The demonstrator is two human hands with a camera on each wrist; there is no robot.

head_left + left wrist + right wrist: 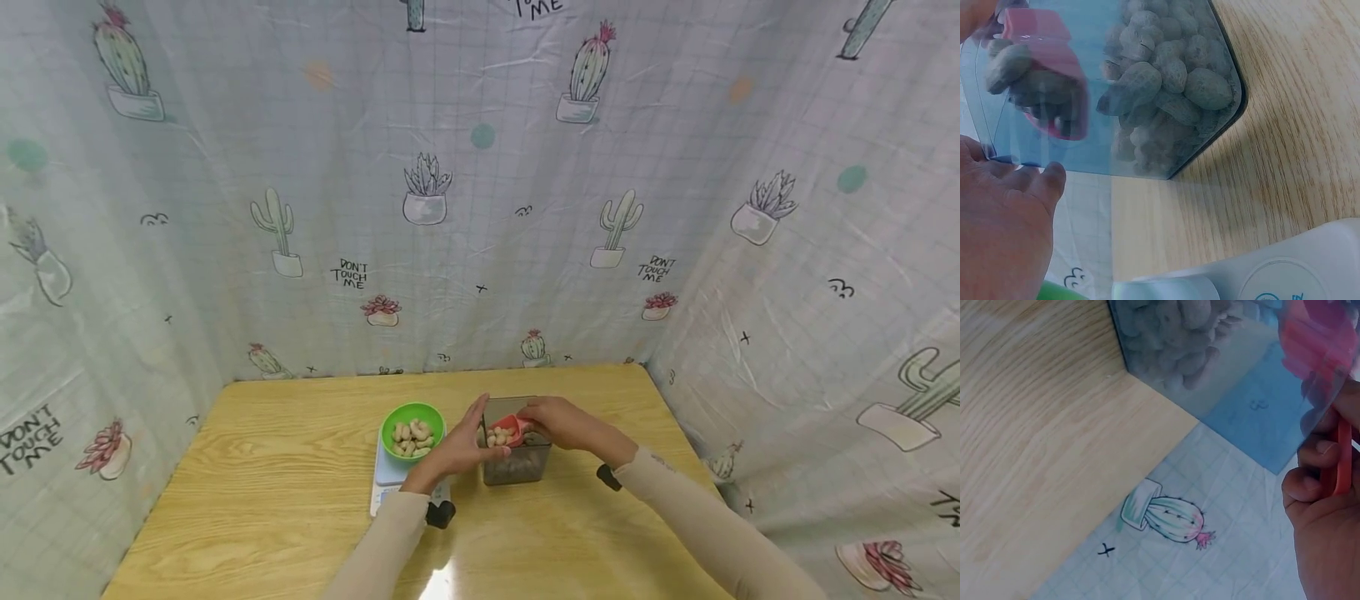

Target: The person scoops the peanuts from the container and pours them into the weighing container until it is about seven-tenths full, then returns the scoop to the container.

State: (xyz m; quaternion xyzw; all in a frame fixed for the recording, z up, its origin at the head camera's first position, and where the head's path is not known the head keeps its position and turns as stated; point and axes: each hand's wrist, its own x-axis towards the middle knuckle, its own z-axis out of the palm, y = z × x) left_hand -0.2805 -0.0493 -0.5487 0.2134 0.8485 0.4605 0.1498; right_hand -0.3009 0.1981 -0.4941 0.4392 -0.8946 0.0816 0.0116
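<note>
A clear, dark-tinted container [513, 468] with unshelled peanuts [1169, 81] inside stands on the table. My left hand [461, 446] holds its rim at the left side, the thumb over the near edge; in the left wrist view this hand [1007, 215] has its fingertips at the rim. At the right side of the container, my right hand [558, 423] grips the handle of a red scoop [517, 427]. The scoop lies within the container's mouth and carries several peanuts. In the right wrist view, the fingers [1313, 484] curl round the red handle [1340, 456].
Left of the container, a green bowl [414, 409] with several peanuts sits on a white kitchen scale [388, 473]. The wooden table [285, 467] meets a cactus-print curtain [465, 250] at the back and sides.
</note>
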